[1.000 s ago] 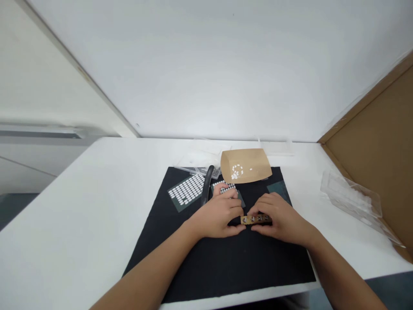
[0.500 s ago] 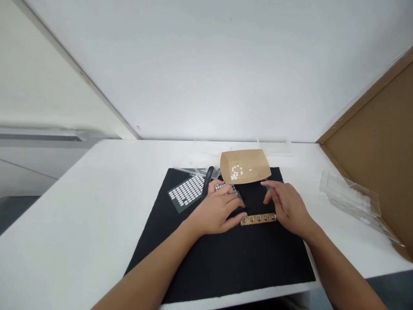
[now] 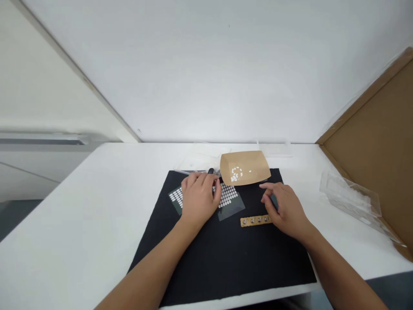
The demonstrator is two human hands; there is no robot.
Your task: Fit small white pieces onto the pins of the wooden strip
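Note:
My left hand [image 3: 200,193] is curled over two clear sheets of white oval dots, the left sheet [image 3: 176,196] and the right sheet [image 3: 230,209]. The end of a black-handled tool [image 3: 211,171] pokes out above its fingers; the rest is hidden under the hand. My right hand [image 3: 285,209] hovers at the right, index finger stretched out and the other fingers bent, with a small greyish patch I cannot make out between thumb and fingers. Beside its thumb lies a tan strip [image 3: 254,221] carrying several small metal pieces; its right end is covered by the hand.
A brown paper tray [image 3: 250,161] holding small white pieces stands behind the hands. Everything near the hands rests on a black mat [image 3: 241,262] on a white table [image 3: 71,224]. Clear plastic packaging [image 3: 351,196] lies at the right by a cardboard panel [image 3: 383,142].
My left hand has moved left and turned upward, uncovering the right dot sheet and covering most of the black handle. My right hand has shifted slightly, hiding the strip's right end.

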